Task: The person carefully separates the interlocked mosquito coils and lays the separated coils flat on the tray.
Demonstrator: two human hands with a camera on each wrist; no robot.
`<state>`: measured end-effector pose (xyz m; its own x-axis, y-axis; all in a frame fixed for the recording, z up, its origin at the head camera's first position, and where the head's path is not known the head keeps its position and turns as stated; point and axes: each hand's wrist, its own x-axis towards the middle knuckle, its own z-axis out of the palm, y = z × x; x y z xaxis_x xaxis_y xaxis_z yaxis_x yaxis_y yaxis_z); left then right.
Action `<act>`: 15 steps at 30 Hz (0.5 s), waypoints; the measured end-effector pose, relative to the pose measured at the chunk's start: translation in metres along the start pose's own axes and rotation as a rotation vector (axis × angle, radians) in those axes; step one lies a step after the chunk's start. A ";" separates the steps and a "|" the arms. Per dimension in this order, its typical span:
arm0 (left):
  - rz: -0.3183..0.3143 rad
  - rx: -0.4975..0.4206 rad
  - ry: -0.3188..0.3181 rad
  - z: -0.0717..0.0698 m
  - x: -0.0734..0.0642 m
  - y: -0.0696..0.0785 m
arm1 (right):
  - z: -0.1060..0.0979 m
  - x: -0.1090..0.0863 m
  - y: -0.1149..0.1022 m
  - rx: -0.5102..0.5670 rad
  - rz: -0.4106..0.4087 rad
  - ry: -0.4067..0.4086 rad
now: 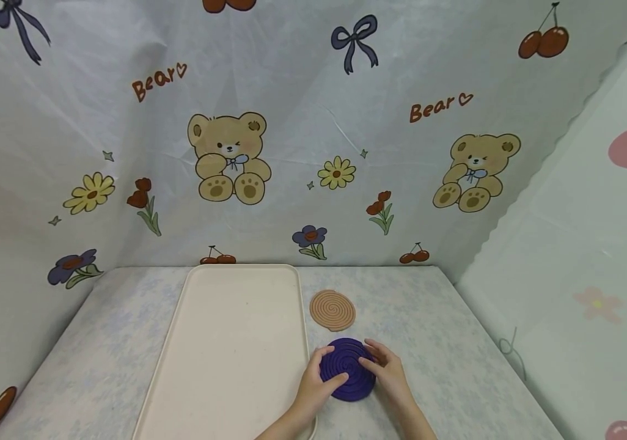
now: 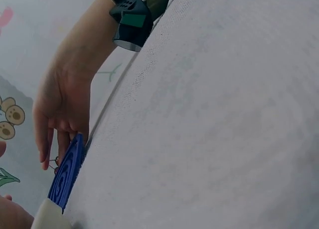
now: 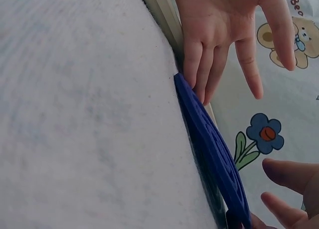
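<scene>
A dark blue disc with a spiral of raised ridges [image 1: 348,380] lies on the table just right of the tray. My left hand [image 1: 312,382] is at its left edge, thumb over the top; its fingers look straight in the right wrist view. From the right, my right hand [image 1: 393,373] comes to the disc, thumb over its face and index finger by its far right edge. The blue disc [image 2: 67,174] shows edge-on in the left wrist view, beside the right hand [image 2: 62,109]. Its underside is hidden.
Behind the blue disc lies a tan spiral disc [image 1: 332,310]. A large cream tray [image 1: 236,342] with a low rim stands to the left. The pale table [image 1: 423,330] meets a hanging cloth [image 1: 286,122] printed with bears at the back.
</scene>
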<state>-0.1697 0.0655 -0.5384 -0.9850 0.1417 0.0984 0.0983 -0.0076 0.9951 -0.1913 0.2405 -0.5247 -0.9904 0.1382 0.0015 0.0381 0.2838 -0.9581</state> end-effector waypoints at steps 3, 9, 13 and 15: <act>-0.009 -0.023 0.005 0.000 0.000 0.000 | -0.001 0.001 0.000 0.031 0.031 0.000; -0.011 -0.077 0.024 0.001 -0.001 0.001 | -0.001 0.003 0.001 0.170 0.134 0.047; -0.025 -0.142 0.048 0.000 -0.001 0.002 | 0.000 0.004 0.003 0.226 0.127 0.066; -0.046 -0.179 0.056 -0.001 0.000 0.003 | 0.000 0.004 0.002 0.246 0.119 0.072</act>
<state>-0.1699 0.0642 -0.5350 -0.9947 0.0904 0.0484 0.0315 -0.1796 0.9832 -0.1955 0.2419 -0.5270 -0.9686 0.2259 -0.1036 0.1118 0.0241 -0.9934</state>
